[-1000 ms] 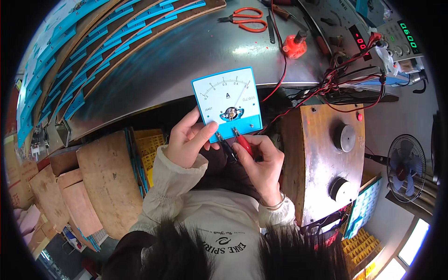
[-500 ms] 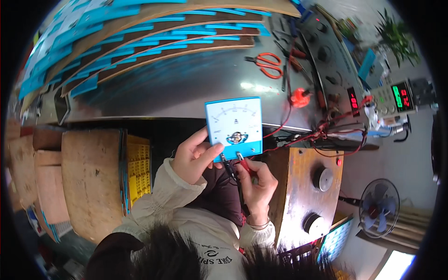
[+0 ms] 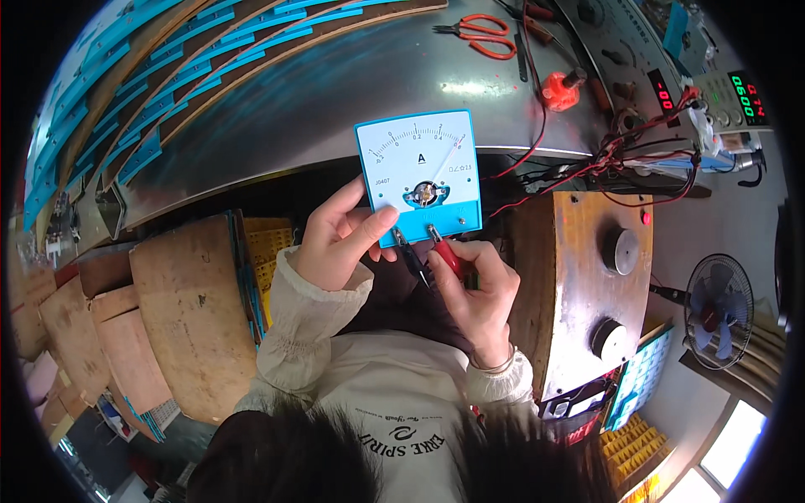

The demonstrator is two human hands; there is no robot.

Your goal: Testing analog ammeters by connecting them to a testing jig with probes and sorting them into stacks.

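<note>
A square blue ammeter (image 3: 419,159) with a white dial is held up before me, its face toward me. My left hand (image 3: 340,239) grips its lower left edge, thumb on the front and fingers behind. The needle leans to the right end of the scale. A black crocodile clip (image 3: 412,261) hangs from the left terminal on the meter's lower edge. My right hand (image 3: 480,289) pinches a red crocodile clip (image 3: 447,256) whose metal jaw touches the terminal right of it.
Beyond the meter is a metal bench (image 3: 335,109) with pliers (image 3: 482,35), a red bottle (image 3: 562,90) and tangled leads (image 3: 620,159). Boards of blue meter parts (image 3: 159,109) stand at the far left. A power supply (image 3: 725,101), knobbed box (image 3: 587,293) and fan (image 3: 719,310) are on the right.
The view has shifted, and the meter now appears higher and closer. Its needle now shows at the right end of the scale. Both hands keep their holds, and the power supply's lit digits differ.
</note>
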